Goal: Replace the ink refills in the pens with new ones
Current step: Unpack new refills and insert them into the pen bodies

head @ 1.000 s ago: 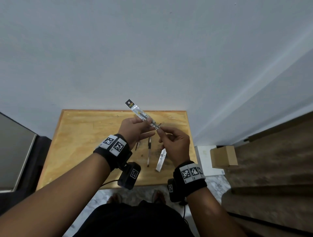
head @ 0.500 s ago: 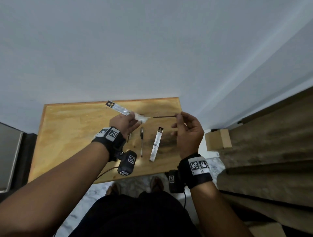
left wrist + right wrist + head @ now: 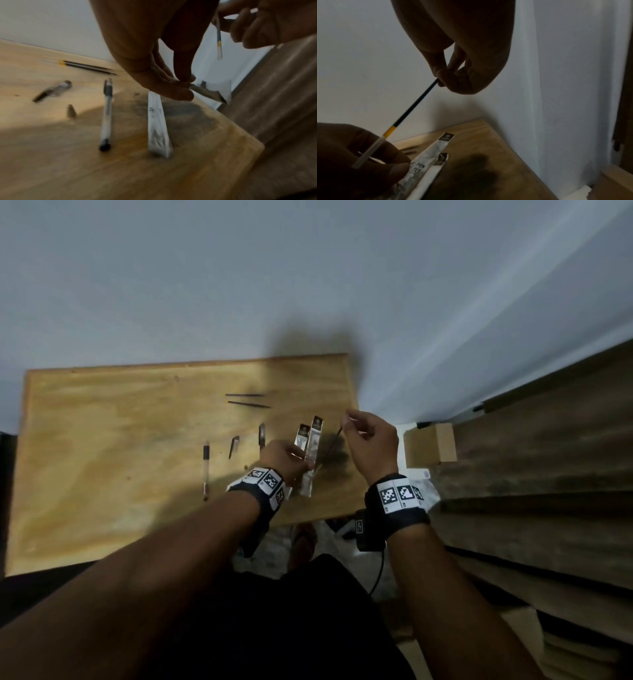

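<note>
My right hand (image 3: 346,419) pinches the dark end of a new ink refill (image 3: 330,446) and holds it slanted in the air over the right side of the wooden table (image 3: 102,474). The refill (image 3: 412,108) is fully out of its wrapper, with a yellow band and a clear tail. My left hand (image 3: 305,463) pinches a long white refill wrapper (image 3: 313,440) low over the table, next to a second refill packet (image 3: 303,434). A clear pen (image 3: 205,470) lies to the left, beside loose pen parts (image 3: 234,447). Two dark refills (image 3: 246,400) lie farther back.
The table stands against a white wall (image 3: 308,285). A small cardboard box (image 3: 430,445) sits on the floor beyond the table's right edge, with steps (image 3: 548,474) beside it. A small metal tip (image 3: 71,111) lies near the pen (image 3: 107,115).
My right hand has drawn the refill clear of the wrapper and swung it to the right. My left hand has lowered the wrapper to the table beside the other packet.
</note>
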